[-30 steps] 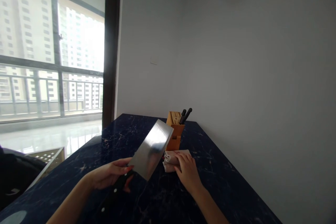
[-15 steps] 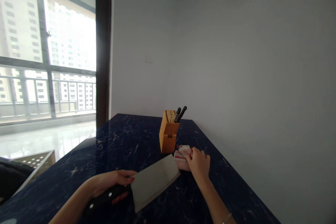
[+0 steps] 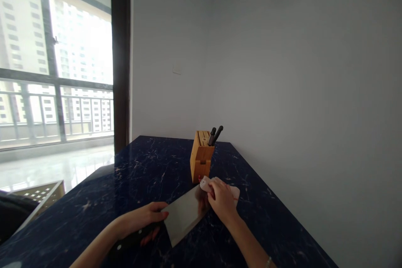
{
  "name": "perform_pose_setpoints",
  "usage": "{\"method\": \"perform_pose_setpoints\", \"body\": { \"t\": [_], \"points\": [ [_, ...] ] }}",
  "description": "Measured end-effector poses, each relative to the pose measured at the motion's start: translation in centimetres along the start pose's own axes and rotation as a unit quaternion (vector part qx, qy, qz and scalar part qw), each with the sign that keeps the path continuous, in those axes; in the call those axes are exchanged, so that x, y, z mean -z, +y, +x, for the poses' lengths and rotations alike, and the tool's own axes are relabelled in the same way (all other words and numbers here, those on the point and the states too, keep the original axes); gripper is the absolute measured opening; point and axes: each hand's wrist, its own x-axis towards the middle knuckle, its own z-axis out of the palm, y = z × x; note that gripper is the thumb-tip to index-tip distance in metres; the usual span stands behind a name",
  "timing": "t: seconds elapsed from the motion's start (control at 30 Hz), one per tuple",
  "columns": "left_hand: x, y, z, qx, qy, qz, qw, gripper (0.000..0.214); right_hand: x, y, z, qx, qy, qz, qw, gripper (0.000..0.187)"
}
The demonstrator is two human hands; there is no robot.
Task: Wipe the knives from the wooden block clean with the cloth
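The fingers of your left hand (image 3: 143,220) are wrapped round the cleaver (image 3: 184,217), gripping it where the black handle meets the blade. Your thumb lies on the near face with its red nail towards the metal, and other fingertips show beneath the handle. From those fingers the broad blade runs forward and to the right, ending beside your right hand (image 3: 221,201); the rest of the handle comes back towards you, two pale rivets showing on it. You cannot tell from this view whether the blade rests on the tabletop (image 3: 150,176) or is held just above it.

Your right fingers are narrowed over a folded pinkish cloth (image 3: 235,193) with reddish marks. Part of it pokes out ahead of your fingertips and overlaps the far end of the blade, and another part sticks out on the far right of your knuckles. How firmly it presses on the metal is hidden. A dark reflection shows in the blade just left of those fingers, and a bracelet (image 3: 269,261) circles your right wrist.

Just beyond your right fingertips, slightly to the left, the wooden knife block (image 3: 196,159) stands on the dark blue, veined tabletop. Two black-handled knives (image 3: 216,135) lean out of its top, towards the right, farther from your fingers than the cloth.
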Motion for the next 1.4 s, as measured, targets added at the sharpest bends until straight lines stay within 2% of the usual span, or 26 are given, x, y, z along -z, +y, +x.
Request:
{"method": "perform_pose_setpoints", "body": {
  "t": [0.13,0.27,0.33,0.5,0.63,0.73,0.93,1.17,1.4],
  "points": [
    [0.0,-0.2,0.2,-0.007,0.019,0.074,0.997,0.041,-0.8,-2.1,-0.6,0.055,-0.023,0.030,0.998,0.020],
    [-0.1,-0.7,0.5,-0.005,0.022,0.081,0.996,0.045,-1.1,-4.5,-1.3,0.129,-0.057,0.063,0.988,0.015],
    [-0.1,-0.8,0.6,-0.008,0.027,0.082,0.996,0.044,-0.9,-5.0,-1.3,0.140,-0.061,0.056,0.987,0.013],
    [-0.2,-0.8,0.6,-0.003,0.035,0.092,0.995,0.044,-0.3,-4.4,-0.7,0.106,-0.031,-0.007,0.994,0.015],
    [-0.2,-0.4,0.3,0.001,0.038,0.099,0.994,0.045,-1.0,-4.3,-0.8,0.141,-0.018,0.016,0.990,0.015],
    [-0.4,0.2,0.0,-0.013,0.055,0.124,0.991,0.046,-1.5,-4.2,-0.7,0.142,-0.021,0.007,0.990,0.018],
    [-0.6,0.8,0.2,-0.063,0.109,0.189,0.974,0.045,-1.2,-2.0,0.2,0.068,-0.039,-0.050,0.996,0.025],
    [-0.3,0.1,0.6,-0.068,0.098,0.184,0.976,0.041,-1.5,-1.9,-0.1,0.051,-0.060,-0.058,0.995,0.027],
    [-0.2,0.1,0.7,-0.044,0.095,0.198,0.975,0.046,-1.9,-2.0,-0.2,0.030,-0.076,-0.046,0.996,0.027]
  ]
}}
